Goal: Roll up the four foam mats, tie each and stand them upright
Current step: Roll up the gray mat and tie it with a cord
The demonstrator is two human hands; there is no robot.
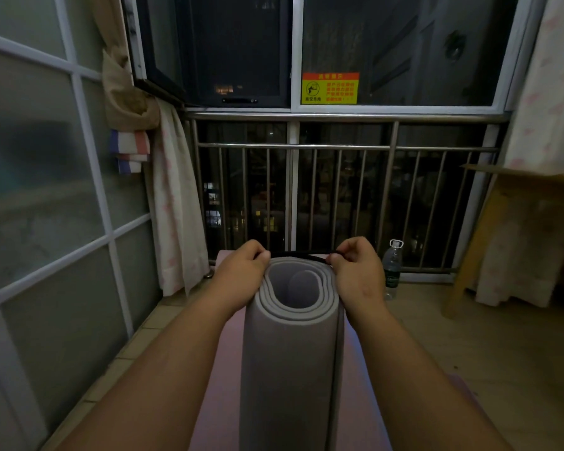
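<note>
A grey rolled foam mat (290, 353) stands upright in front of me, its coiled open end facing up. A black strap (302, 255) stretches across the far side of the roll's top. My left hand (241, 271) pinches the strap's left end and presses against the roll's left side. My right hand (355, 271) pinches the strap's right end at the roll's right side. Under the roll a pink mat (215, 402) lies flat on the floor.
A metal railing (339, 196) and dark windows close the space ahead. Frosted glass panels (46, 206) run along the left, with a curtain (176, 206) in the corner. A plastic water bottle (392, 268) stands on the floor at right, near a cloth-covered wooden table (518, 242).
</note>
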